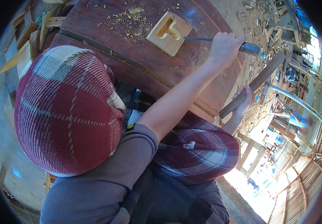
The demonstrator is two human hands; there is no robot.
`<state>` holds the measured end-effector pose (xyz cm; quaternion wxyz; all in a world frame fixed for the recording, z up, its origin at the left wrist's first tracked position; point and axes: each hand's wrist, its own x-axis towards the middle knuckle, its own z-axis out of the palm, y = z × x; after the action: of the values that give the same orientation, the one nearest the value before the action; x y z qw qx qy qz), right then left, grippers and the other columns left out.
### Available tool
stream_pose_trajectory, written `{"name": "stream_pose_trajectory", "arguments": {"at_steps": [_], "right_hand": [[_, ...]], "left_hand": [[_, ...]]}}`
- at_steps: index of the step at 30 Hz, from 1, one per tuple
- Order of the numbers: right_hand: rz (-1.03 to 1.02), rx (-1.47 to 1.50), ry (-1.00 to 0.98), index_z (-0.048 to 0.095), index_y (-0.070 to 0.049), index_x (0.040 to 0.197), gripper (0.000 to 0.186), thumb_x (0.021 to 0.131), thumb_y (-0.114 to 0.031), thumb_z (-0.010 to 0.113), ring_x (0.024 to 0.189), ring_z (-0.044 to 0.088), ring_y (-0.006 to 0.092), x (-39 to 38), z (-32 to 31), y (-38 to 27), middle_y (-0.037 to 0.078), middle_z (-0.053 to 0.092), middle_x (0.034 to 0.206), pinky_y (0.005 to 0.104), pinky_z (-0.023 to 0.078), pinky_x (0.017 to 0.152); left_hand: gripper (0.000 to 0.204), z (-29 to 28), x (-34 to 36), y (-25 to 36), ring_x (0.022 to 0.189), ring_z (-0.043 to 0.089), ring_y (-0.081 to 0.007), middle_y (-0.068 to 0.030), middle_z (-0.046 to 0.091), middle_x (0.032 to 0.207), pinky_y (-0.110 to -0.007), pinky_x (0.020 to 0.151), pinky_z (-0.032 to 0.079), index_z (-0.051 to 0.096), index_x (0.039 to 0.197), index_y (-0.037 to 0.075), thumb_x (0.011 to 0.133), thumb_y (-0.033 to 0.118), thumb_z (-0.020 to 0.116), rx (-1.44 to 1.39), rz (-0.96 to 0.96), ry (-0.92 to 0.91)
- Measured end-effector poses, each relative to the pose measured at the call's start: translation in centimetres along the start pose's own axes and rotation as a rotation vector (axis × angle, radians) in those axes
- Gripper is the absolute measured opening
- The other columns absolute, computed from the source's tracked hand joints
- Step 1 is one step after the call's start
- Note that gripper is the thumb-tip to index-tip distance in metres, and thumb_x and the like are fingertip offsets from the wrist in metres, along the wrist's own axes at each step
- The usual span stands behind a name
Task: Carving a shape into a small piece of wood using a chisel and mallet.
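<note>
A pale wooden block (181, 28) with a curved hollow carved into it lies on the dark red-brown wooden table. My left hand (225, 46) is closed around a chisel (251, 49) with a dark handle. Its thin metal blade points left, and the tip is at the block's right edge beside the hollow; whether it touches I cannot tell. Lower and to the right, my right hand (244, 101) grips a dark wooden bar (263, 76), tilted up to the right and apart from the chisel. Part of my right forearm is hidden behind plaid cloth.
Wood shavings (133, 18) are scattered on the table (131, 48) left of the block. Red plaid cloth (67, 112) bulges at the left, with more plaid cloth (205, 153) below the table edge. Wood offcuts (28, 33) stand at far left. Another person (297, 118) is in the right background.
</note>
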<state>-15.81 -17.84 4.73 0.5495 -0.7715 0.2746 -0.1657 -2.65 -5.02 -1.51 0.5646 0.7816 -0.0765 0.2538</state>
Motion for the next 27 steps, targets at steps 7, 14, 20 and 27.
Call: {"name": "stream_pose_trajectory", "arguments": {"at_steps": [7, 14, 20, 27], "right_hand": [[0.002, -0.043, 0.026, 0.052, -0.007, 0.085, 0.024, 0.083, -0.027, 0.066, 0.048, 0.046, 0.0115, -0.2, 0.2, -0.2, 0.003, 0.048, 0.064, 0.0248, 0.038, 0.044], [0.006, -0.048, -0.012, 0.052, -0.007, 0.085, 0.025, 0.083, -0.028, 0.066, 0.047, 0.046, 0.0113, 0.1, -0.4, -0.1, 0.003, 0.048, 0.064, 0.0246, 0.038, 0.044], [-0.024, -0.089, -0.061, 0.056, -0.004, 0.091, 0.027, 0.089, -0.032, 0.059, 0.048, 0.049, 0.012, 0.7, -1.3, 0.5, 0.005, 0.053, 0.063, 0.0239, 0.041, 0.045], [0.003, -0.081, -0.061, 0.055, -0.005, 0.091, 0.026, 0.089, -0.031, 0.059, 0.048, 0.049, 0.0117, 0.8, -1.5, 0.5, 0.005, 0.052, 0.063, 0.0234, 0.039, 0.044]], "left_hand": [[0.022, -0.5, 0.6, 0.0, 0.074, 0.062, -0.0265, -0.006, 0.061, 0.073, -0.04, 0.066, 0.043, 0.063, 0.096, 0.015, 0.075, 0.015, 0.068, 0.001, 0.008, -0.059], [0.023, -0.4, 0.7, -0.2, 0.073, 0.062, -0.0268, -0.0061, 0.061, 0.074, -0.04, 0.066, 0.043, 0.064, 0.097, 0.015, 0.074, 0.014, 0.068, 0.017, -0.028, -0.025], [0.022, -0.4, 0.7, -0.1, 0.073, 0.063, -0.0265, -0.0057, 0.061, 0.074, -0.04, 0.065, 0.043, 0.064, 0.097, 0.016, 0.075, 0.016, 0.067, 0.029, -0.026, -0.042], [0.022, -0.2, 0.5, -0.2, 0.073, 0.063, -0.0265, -0.0058, 0.061, 0.074, -0.04, 0.066, 0.044, 0.064, 0.097, 0.016, 0.075, 0.015, 0.067, 0.023, -0.029, -0.046]]}}
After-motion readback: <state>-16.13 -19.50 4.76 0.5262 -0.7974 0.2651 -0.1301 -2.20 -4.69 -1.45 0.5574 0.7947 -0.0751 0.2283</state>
